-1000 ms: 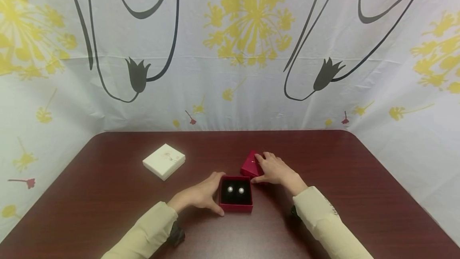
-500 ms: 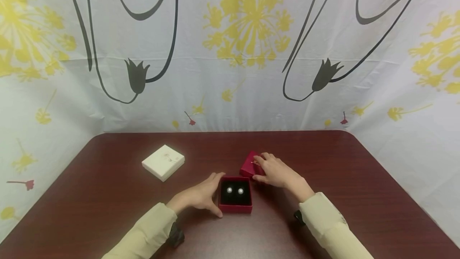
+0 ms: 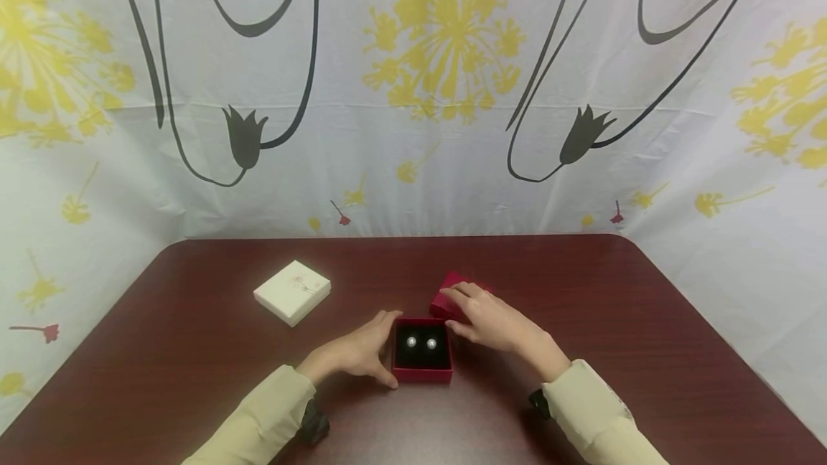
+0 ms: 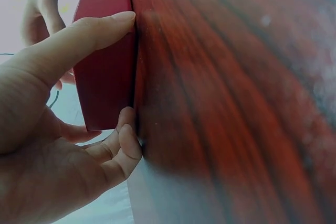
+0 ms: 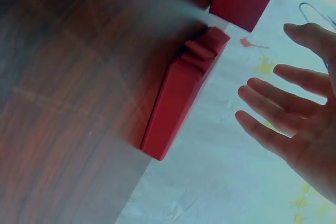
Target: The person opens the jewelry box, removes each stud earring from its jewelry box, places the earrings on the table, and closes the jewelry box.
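Note:
A small red jewelry box (image 3: 423, 375) sits uncovered on the table, with two pearl earrings (image 3: 431, 344) on its black lining. My left hand (image 3: 358, 350) holds the box at its left side, the thumb (image 4: 100, 31) along one wall and the fingers bent round another. Behind the box, to the right, lies the red lid (image 5: 170, 103), which has a ribbon bow (image 5: 199, 51). My right hand (image 3: 494, 321) hovers over the lid with loosely spread fingers. In the right wrist view a gap separates those fingers from both lid and box.
A white square box (image 3: 293, 293) with a printed flower lies at the back left of the dark wooden table (image 3: 194, 350). Behind the table hangs a white curtain (image 3: 413, 207) patterned with flowers.
My right hand has shifted slightly toward the open box and now covers more of the lid. The left hand and the box look the same.

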The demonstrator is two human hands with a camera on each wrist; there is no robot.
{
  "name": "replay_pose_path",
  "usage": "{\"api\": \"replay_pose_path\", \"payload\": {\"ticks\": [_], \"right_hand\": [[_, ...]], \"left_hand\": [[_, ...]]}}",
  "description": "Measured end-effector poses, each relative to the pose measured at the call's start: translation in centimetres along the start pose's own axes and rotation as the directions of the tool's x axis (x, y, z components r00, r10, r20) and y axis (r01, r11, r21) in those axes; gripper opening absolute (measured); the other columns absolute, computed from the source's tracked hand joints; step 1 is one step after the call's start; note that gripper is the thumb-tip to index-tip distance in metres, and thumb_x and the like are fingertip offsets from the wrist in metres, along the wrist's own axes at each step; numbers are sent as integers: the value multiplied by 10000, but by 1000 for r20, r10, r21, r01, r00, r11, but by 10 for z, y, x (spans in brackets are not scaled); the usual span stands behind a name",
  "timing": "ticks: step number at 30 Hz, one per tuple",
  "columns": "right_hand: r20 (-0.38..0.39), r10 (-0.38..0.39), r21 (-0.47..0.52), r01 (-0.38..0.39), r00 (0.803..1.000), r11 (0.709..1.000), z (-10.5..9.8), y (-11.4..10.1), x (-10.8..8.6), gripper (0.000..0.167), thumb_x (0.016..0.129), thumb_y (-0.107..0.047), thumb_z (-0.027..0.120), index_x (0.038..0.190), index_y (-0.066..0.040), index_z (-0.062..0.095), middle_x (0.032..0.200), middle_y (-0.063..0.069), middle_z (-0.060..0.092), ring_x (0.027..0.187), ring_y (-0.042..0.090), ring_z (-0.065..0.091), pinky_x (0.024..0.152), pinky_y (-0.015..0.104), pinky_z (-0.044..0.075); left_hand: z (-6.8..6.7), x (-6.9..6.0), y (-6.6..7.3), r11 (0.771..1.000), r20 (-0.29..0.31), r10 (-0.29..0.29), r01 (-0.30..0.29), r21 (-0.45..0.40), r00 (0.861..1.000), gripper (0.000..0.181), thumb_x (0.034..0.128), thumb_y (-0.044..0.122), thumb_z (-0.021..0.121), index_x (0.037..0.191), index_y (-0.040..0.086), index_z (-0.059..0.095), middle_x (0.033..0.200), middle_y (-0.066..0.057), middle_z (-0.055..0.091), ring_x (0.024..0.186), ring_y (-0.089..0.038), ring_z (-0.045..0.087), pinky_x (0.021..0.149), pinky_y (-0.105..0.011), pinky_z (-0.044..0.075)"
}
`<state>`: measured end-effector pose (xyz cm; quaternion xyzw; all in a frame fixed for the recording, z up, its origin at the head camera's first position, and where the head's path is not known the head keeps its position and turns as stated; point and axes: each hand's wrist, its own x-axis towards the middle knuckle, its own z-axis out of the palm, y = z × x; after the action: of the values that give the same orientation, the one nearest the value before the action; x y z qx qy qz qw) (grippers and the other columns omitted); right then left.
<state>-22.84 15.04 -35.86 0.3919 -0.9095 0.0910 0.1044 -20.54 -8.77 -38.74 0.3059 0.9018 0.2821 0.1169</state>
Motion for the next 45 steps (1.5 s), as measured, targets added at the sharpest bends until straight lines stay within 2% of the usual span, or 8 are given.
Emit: {"api": "replay_pose_path", "payload": {"ticks": [7, 13, 19, 29, 37, 45], "right_hand": [[2, -70, 20, 70, 998, 997, -1, -11, 0, 462, 771, -233, 679, 1153, -9, 550, 1055, 94, 548, 935, 184, 537, 777, 288, 488], [-12, -147, -24, 147, 989, 989, 5, -17, 0, 403, 750, -228, 697, 1073, -11, 590, 991, 76, 561, 871, 164, 552, 776, 274, 477], [-11, -181, -42, 181, 983, 983, 10, -19, 0, 342, 727, -225, 721, 988, -28, 620, 921, 57, 561, 777, 133, 556, 717, 233, 485], [-14, -250, -110, 247, 968, 963, 16, -27, -1, 297, 698, -174, 739, 951, -52, 645, 876, 33, 573, 782, 124, 541, 716, 236, 483], [32, -220, -185, 222, 975, 957, 18, -33, 1, 298, 716, -184, 719, 975, -57, 646, 905, 33, 595, 821, 139, 556, 722, 284, 473], [38, -203, -257, 206, 978, 944, 20, -36, 3, 193, 726, -169, 703, 898, -88, 666, 809, 1, 600, 766, 111, 544, 655, 269, 438]], "left_hand": [[0, 0, -2, 1000, -11, 16, -16, 3, 1000, 1002, 564, 197, 828, 1317, -89, 232, 1222, -191, 365, 1077, -245, 415, 948, -410, 354], [0, 0, -3, 1000, -16, 21, -21, 6, 1000, 998, 558, 195, 830, 1307, -103, 242, 1204, -185, 374, 1054, -232, 418, 935, -399, 362], [0, 0, -3, 1000, -12, 22, -22, 1, 1000, 999, 558, 194, 829, 1305, -112, 240, 1206, -187, 372, 1037, -224, 419, 931, -395, 364], [-1, 0, -2, 1000, -10, 22, -22, 9, 1000, 990, 567, 201, 826, 1304, -111, 243, 1207, -189, 368, 1015, -215, 415, 923, -382, 366], [-1, -1, -1, 1000, -9, 14, -14, -1, 1000, 982, 573, 195, 824, 1302, -114, 244, 1218, -201, 364, 1065, -240, 412, 944, -404, 352], [0, -1, -2, 1000, -16, 21, -21, 9, 1000, 981, 571, 197, 825, 1297, -121, 247, 1214, -196, 369, 1069, -238, 413, 944, -397, 352]]}}
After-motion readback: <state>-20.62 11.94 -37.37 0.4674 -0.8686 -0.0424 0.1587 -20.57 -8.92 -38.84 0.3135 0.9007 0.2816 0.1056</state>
